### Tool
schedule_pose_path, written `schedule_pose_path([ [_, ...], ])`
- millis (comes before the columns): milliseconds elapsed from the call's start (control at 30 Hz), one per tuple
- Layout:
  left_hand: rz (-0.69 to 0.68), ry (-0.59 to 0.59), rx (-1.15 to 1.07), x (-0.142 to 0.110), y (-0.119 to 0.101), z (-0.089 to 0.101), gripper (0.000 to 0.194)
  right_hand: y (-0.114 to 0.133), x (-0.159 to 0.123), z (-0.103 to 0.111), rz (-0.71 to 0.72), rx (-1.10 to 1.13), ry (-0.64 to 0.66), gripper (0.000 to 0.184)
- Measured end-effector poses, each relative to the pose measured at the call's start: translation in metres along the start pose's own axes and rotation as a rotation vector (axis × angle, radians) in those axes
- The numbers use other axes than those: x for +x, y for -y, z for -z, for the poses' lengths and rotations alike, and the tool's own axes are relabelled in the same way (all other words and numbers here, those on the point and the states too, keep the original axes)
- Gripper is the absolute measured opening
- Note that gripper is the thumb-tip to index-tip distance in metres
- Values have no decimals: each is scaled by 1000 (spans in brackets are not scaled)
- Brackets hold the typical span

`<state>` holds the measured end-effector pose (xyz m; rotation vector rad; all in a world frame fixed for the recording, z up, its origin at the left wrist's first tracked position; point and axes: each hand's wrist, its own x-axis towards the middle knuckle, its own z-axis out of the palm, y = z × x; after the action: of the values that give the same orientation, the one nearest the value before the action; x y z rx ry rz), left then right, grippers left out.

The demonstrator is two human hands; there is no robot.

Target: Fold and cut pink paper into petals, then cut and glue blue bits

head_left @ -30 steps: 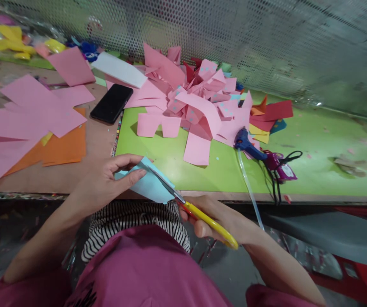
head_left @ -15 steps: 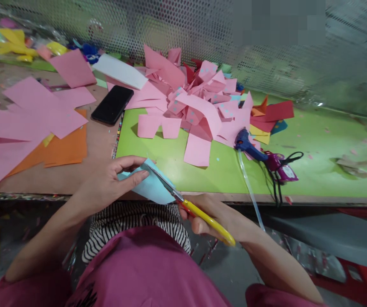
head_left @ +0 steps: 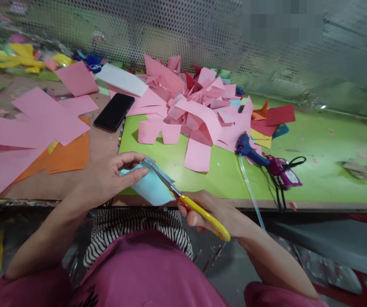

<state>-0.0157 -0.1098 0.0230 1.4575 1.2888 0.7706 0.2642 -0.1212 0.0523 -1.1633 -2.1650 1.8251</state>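
Note:
My left hand (head_left: 124,172) pinches a light blue sheet of paper (head_left: 153,187) at its upper left, thumb on top. Yellow-handled scissors (head_left: 204,215) are in my right hand (head_left: 213,211), their blades lying along the upper edge of the blue paper. A narrow strip of the paper shows on the far side of the blades. Both hands are at the front edge of the table, just above my lap. Some fingers of my right hand are hidden behind the scissor handles.
Pink paper pieces (head_left: 199,111) are heaped at the back middle. A black phone (head_left: 114,111) lies left of them, near more pink sheets (head_left: 39,119) and orange paper (head_left: 71,151). A blue glue gun (head_left: 250,149) with a cord rests on the green surface (head_left: 324,149) at right.
The view has shifted slightly, so the table things sit a little lower. The strip beyond the blades stands more apart from the blue paper. Both hands keep their hold.

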Motion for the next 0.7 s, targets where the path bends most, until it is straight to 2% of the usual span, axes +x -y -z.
schedule_pose_path([
  [67, 9, -3, 43, 3, 0, 4, 53, -2, 0, 2, -39, -14, -12, 65],
  [133, 0, -56, 137, 6, -1, 11, 50, -4, 1, 5, -80, -62, -38, 63],
  [233, 14, -256, 456, 14, -4, 24, 41, -4, 3, 13, -120, -136, -53, 64],
  [300, 41, -345, 659, 19, -6, 32, 43, -3, 3, 18, -147, -229, -79, 66],
  [367, -20, -433, 747, 22, -7, 33, 47, -2, 3, 22, -191, -372, -156, 68],
  [433, -172, -451, 783, 21, -7, 25, 46, -1, 1, 25, -250, -510, -256, 66],
  [467, -263, -402, 793, 19, -7, 18, 44, -1, 0, 26, -274, -558, -299, 64],
  [600, -539, 91, 763, 7, 1, -26, 41, -6, -4, 27, -305, -637, -397, 54],
  [667, -607, 155, 829, 0, 9, -46, 51, -10, -5, 26, -307, -661, -434, 52],
  [700, -633, 173, 850, -3, 14, -52, 48, -12, -6, 26, -309, -672, -459, 52],
])
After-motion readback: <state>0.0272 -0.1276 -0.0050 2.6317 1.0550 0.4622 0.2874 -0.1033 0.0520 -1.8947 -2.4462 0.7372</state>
